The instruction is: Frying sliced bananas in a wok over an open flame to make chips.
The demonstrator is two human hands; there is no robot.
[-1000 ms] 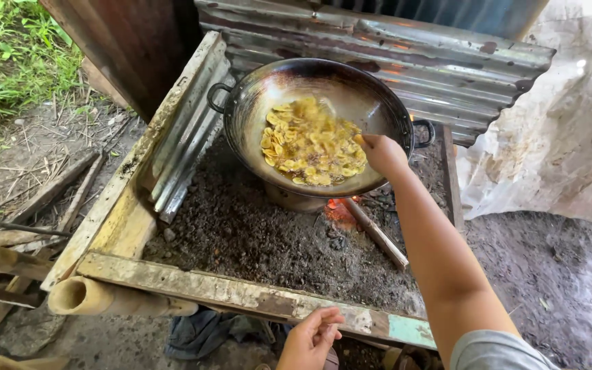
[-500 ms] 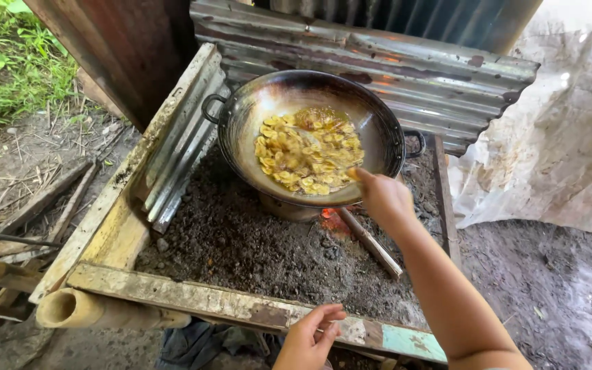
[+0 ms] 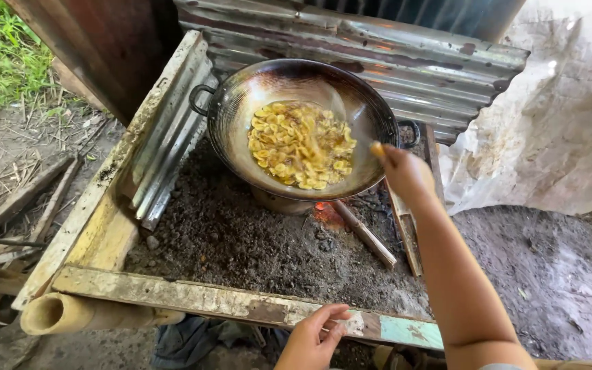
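A dark metal wok with two loop handles stands over a small fire on an ash bed. Yellow sliced chips fry in oil inside it. My right hand is at the wok's right rim, closed around the pale handle end of a utensil. The utensil's head is a blur over the wok's far right side. My left hand rests on the wooden front beam of the hearth, fingers laid loosely on top.
Corrugated metal sheets wall the hearth at the back and left. Firewood sticks poke under the wok. A bamboo tube lies below the front beam. White sheeting hangs at the right, with grass at far left.
My right hand has drawn back from over the chips to the wok's right rim, swinging the utensil with it. My left hand stays on the front beam.
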